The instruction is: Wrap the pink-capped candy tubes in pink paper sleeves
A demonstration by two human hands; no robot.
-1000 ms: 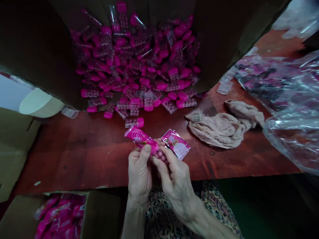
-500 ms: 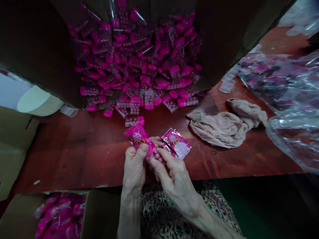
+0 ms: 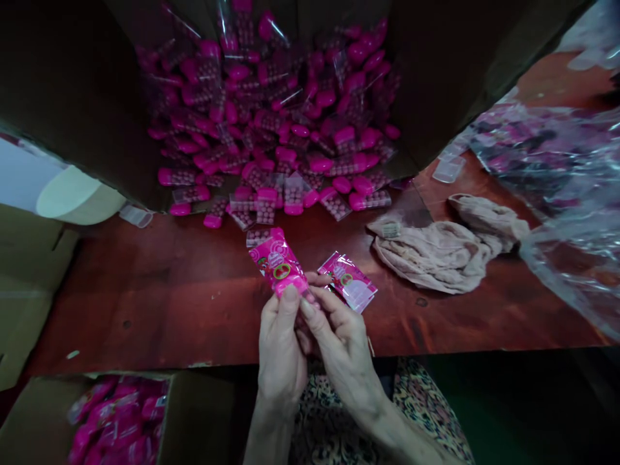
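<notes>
Both hands meet over the near edge of the table. A printed pink wrapper [image 3: 274, 258] is pinched in my left hand [image 3: 283, 349], its thumb pressing on the lower end. Closed on a small clear candy dispenser [image 3: 312, 299] full of pink balls is my right hand [image 3: 346, 352]. The dispenser meets the wrapper's lower end; how far it sits inside is hidden by my fingers. Just right of the hands lie several flat pink wrappers [image 3: 349, 282]. Beyond the wrapper rests another clear dispenser [image 3: 258, 237], partly covered by it.
A large tipped cardboard box [image 3: 436, 97] spills pink-capped dispensers [image 3: 290, 148] onto the table [image 3: 169, 290]. A crumpled cloth [image 3: 436, 255] and clear plastic bag [image 3: 571, 258] lie right. Lower left, a carton [image 3: 194, 413] holds wrapped pink packs [image 3: 119, 420]. A white bowl [image 3: 77, 197] stands left.
Both hands, with the wrapper and dispenser, have shifted slightly right in view and drawn closer together. The wrapper now covers more of the dispenser lying beyond it.
</notes>
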